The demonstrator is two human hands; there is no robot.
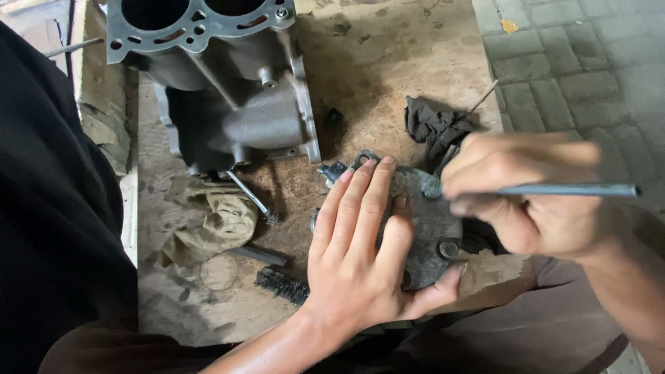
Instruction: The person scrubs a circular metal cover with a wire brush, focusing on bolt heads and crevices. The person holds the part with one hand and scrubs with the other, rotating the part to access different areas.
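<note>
- The left hand (360, 256) lies flat on a round grey metal part (426, 228), with the fingers spread and the thumb hooked around its lower edge, so it grips the part and presses it down.
- The metal part sits on a brown wooden board (388, 62), near the board's front right edge, just under both hands.
- The right hand (519, 201) is closed around a thin metal rod (568, 189).
- The rod lies almost level. Its long end sticks out to the right, and its other end meets the top of the metal part.
- The tip of the rod is partly hidden by the fingers, so it may be touching the part, but that is hard to tell.
- A dark rag (433, 125) lies just behind the metal part, close to the right hand.
- A big grey engine block (222, 76) stands at the back left of the board, well apart from the hands. 2 large round holes show in its top.
- A crumpled tan cloth (215, 221) lies to the left of the left hand, in front of the engine block.
- A small black brush (280, 285) lies near the left wrist.
- Grey paving stones (575, 69) cover the ground to the right of the board.
</note>
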